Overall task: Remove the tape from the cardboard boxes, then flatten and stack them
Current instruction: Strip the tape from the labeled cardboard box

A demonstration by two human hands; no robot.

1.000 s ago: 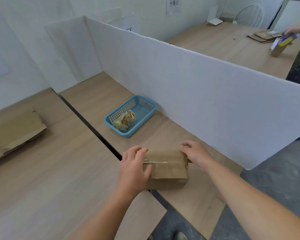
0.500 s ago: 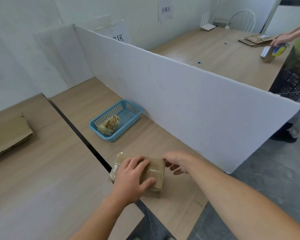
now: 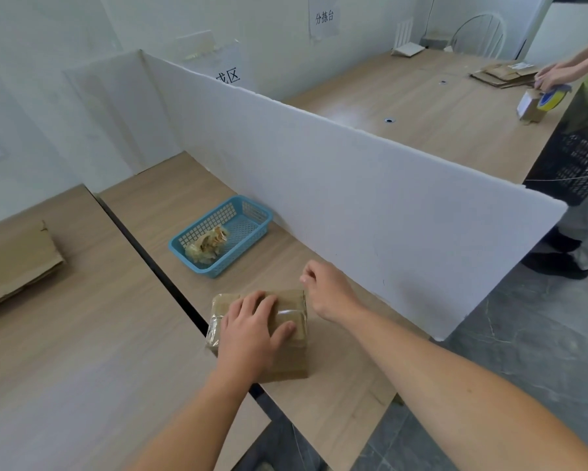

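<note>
On the box [image 3: 294, 358] top, left hand [image 3: 251, 331] presses flat, fingers spread, no grip. Right hand [image 3: 330, 294] just behind, curled; grip on tape [image 3: 214, 329] unclear. Box sits by the tabletop [image 3: 336, 389] gap: hard peel could skid it off.

Brown box [image 3: 287, 338] under glossy clear tape; blue mesh basket [image 3: 251, 226] with yellowish tape wad [image 3: 206, 246]; white divider [image 3: 353, 198]; light wood-grain table [image 3: 65, 368]; grey marbled floor [image 3: 523, 334]
</note>
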